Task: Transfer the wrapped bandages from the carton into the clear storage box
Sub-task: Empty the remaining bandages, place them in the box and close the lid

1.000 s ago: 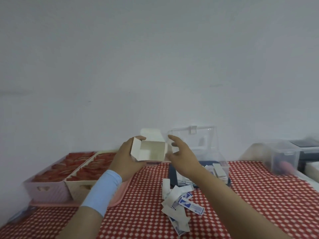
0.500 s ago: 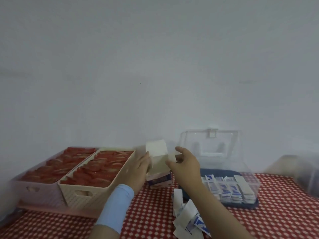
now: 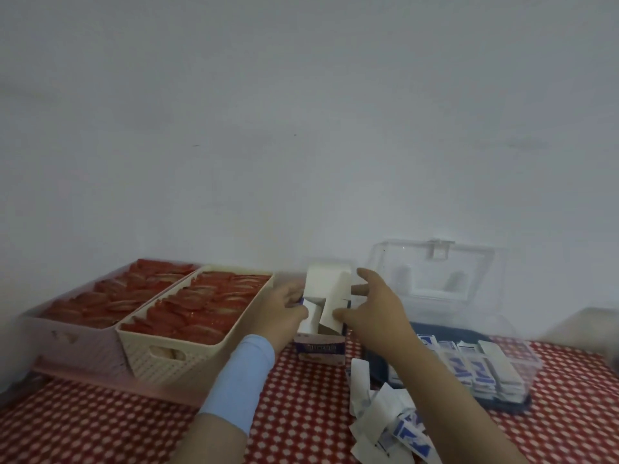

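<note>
Left hand (image 3: pixel 284 311): fingers curled round the left side of the carton (image 3: pixel 321 344), gripping it. Right hand (image 3: pixel 373 309): thumb pressed on a white top flap, fingers spread along the carton's right side, so the carton is pinched between them. The carton is upright with its top flaps open, near the table's back edge and about midway along it. Its base is down at the cloth, but blur hides whether the two touch.

Surface: table under a red-and-white checked cloth (image 3: pixel 100 430). Plain white wall (image 3: pixel 301 128) directly behind the back edge.

Clear storage box (image 3: pixel 452 329) sits just right of the carton, toward the back right corner, with its lid (image 3: pixel 435 272) raised toward the wall. Rows of wrapped bandages (image 3: pixel 469 368) line its front. A loose pile of bandages (image 3: pixel 382 420) lies on the cloth near the front edge, in front of the box. At back left, a cream basket (image 3: pixel 187 353) and a pale basket (image 3: pixel 67 336) stand side by side on a pink tray (image 3: pixel 110 381), both full of red packets (image 3: pixel 187 306). Light blue sleeve (image 3: pixel 239 380) on my left forearm.

My right forearm crosses the box's left front corner and part of the loose pile. The carton's inside is not visible. The lower frame edge cuts the pile. Blurred grey shape (image 3: pixel 589 324) at far right: unidentifiable.
</note>
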Available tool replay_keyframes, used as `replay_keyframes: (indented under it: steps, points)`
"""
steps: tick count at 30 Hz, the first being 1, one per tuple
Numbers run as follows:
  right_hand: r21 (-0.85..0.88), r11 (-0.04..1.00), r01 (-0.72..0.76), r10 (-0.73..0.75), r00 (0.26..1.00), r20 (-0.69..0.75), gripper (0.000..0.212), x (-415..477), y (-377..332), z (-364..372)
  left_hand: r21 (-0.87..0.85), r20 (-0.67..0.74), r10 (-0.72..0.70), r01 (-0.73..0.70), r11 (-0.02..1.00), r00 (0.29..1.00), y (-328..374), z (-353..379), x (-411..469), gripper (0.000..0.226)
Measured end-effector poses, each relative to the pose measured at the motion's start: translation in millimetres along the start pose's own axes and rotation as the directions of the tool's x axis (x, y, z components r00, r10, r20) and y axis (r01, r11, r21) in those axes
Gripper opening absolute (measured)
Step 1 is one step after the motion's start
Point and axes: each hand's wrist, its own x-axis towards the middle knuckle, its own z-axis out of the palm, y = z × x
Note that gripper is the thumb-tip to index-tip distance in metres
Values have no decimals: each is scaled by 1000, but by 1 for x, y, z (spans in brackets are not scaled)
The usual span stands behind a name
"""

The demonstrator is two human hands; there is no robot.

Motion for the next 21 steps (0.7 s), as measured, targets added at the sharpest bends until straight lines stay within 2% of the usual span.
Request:
replay_keyframes:
  steps: [4,5,7,8,9,11,13,15,18,21]
  points:
    - [122,993,-2,14,995,-99,83,2,4,4,-84,-21,-40,38,996,999,5,1,-1,52]
    - [131,991,9,8,992,-126,72,2,6,5,-89,-27,-48,46,995,998,2,1,0,51]
    - [103,995,19,-3,989,-151,35,2,5,5,-115,-19,-52,50,992,998,2,1,-2,47]
    - [71,997,21,-11,989,-147,23,2,5,4,-126,-17,-60,57,990,998,2,1,-2,44]
    - [42,999,30,-24,990,-142,21,3,6,3,-142,-8,-76,74,987,997,4,1,-3,42]
    - [-10,999,35,-36,993,-115,24,5,8,0,-229,56,-134,143,963,989,10,0,-3,42]
    - [-54,997,51,-56,995,-84,26,6,10,-3,-285,123,-128,159,945,984,12,-4,-6,37]
    - [-92,992,84,-90,994,-54,28,8,11,-6,-205,103,-48,68,976,994,8,-8,-6,23]
    - [-151,977,148,-144,989,38,37,10,14,-10,42,111,69,-74,996,991,-3,-13,-8,39]
    - [-185,962,200,-172,972,158,42,10,16,-14,12,95,73,-74,997,993,-6,-15,-6,40]
